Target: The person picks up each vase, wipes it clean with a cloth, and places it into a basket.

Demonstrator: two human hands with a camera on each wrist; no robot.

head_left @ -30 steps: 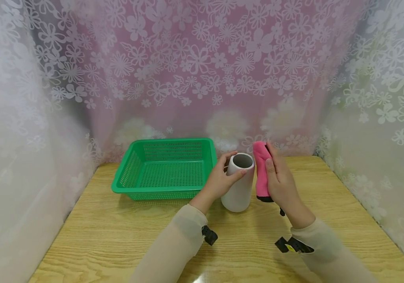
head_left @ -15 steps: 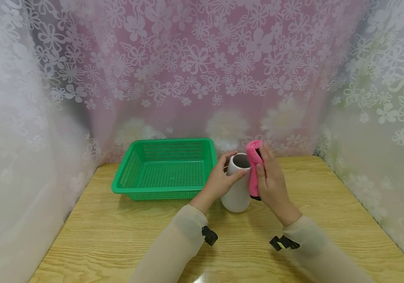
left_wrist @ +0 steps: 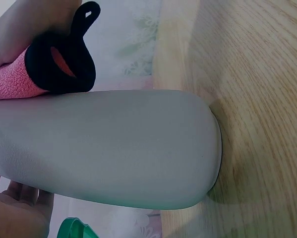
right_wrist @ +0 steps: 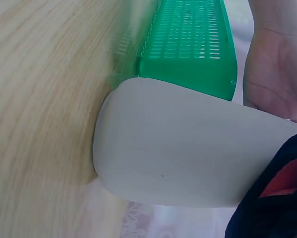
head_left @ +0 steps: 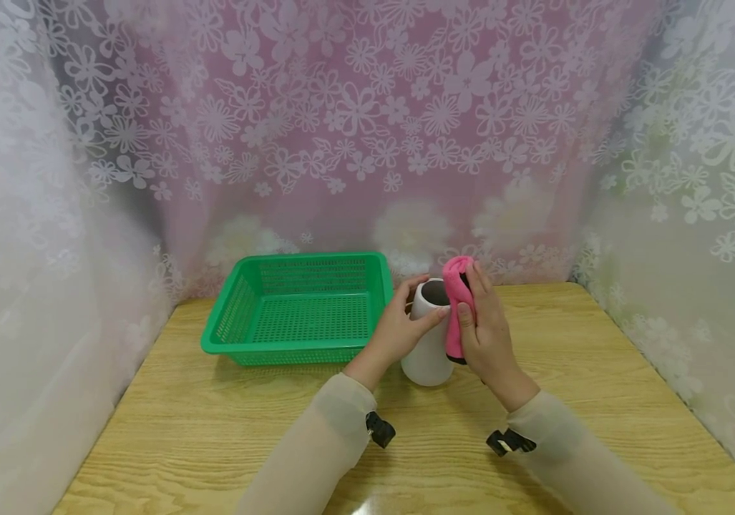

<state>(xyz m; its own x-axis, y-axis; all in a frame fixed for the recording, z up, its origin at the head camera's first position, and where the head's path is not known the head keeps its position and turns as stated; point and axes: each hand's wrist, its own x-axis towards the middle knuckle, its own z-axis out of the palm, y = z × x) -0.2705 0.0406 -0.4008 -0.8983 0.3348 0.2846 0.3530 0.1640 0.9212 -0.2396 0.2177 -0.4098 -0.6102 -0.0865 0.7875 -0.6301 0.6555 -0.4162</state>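
Observation:
A white vase (head_left: 427, 357) with a round dark mouth stands upright on the table. Fingers and thumb of my left hand (head_left: 398, 327) grip its upper part from the left. My right hand (head_left: 489, 336) holds a folded pink cloth (head_left: 454, 304) with black trim against the vase's right side. In the left wrist view, the black trim and a small loop of the cloth (left_wrist: 9, 82) show beside the vase (left_wrist: 103, 144). The right wrist view has the vase (right_wrist: 173, 144) lying across it, with the black edge of the cloth (right_wrist: 267, 208) over its upper end.
Left of the vase, close to my left hand, stands a green perforated plastic basket (head_left: 296, 345). Everything rests on a wood-grain table (head_left: 225, 429). A pink and white flowered curtain (head_left: 341, 143) hangs behind and along both sides.
My right hand has moved left, bringing the pink cloth from just beside the vase onto its right side. The left hand and vase have stayed in place.

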